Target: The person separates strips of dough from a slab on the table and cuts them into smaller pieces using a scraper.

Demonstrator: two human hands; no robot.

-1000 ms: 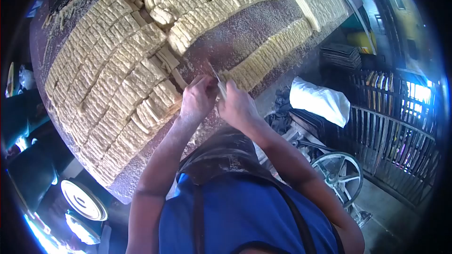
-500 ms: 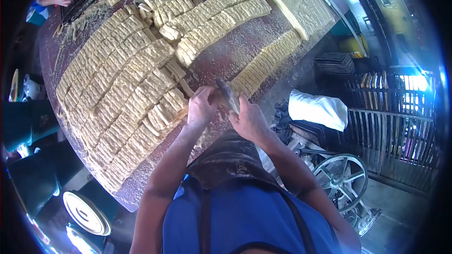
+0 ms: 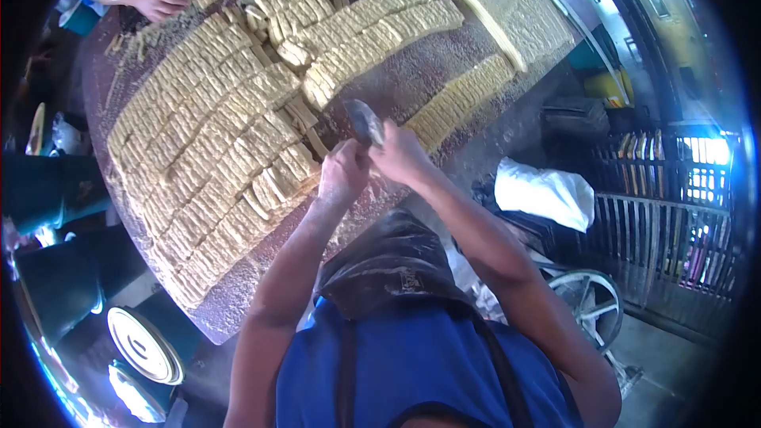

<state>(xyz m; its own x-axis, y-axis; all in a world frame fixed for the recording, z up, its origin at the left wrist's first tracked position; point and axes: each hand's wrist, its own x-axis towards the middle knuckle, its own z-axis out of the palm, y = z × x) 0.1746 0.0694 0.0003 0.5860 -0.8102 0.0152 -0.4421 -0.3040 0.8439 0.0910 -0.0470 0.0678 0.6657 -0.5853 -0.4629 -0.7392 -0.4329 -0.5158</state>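
Left grip [image 3: 345, 168]: fingers curled, right beside the other hand; I cannot tell if it holds anything.
Right grip [image 3: 398, 154]: closed around a wide grey metal knife [image 3: 365, 121], its tip pointing far and left.
Near edge: the dark red, floury desk [image 3: 404, 63] ends by the person's dark apron [image 3: 388, 261], so there seems little room there.
Cut rows: many pale yellow, dough-like sticks [image 3: 214, 127] lie packed on the left; this part looks done.
Lined strip: a long pale yellow, dough-like strip [image 3: 464, 101] lies near the right edge, just past the knife; it looks partly done.
Open room: a bare, floury patch in the middle, between rows and strip.
Whole sheet: a wide pale yellow, dough-like sheet [image 3: 527, 12], far right, looks uncut, so likely left to do.
Far left: another person's hand [image 3: 161, 1] hangs over the desk's edge.
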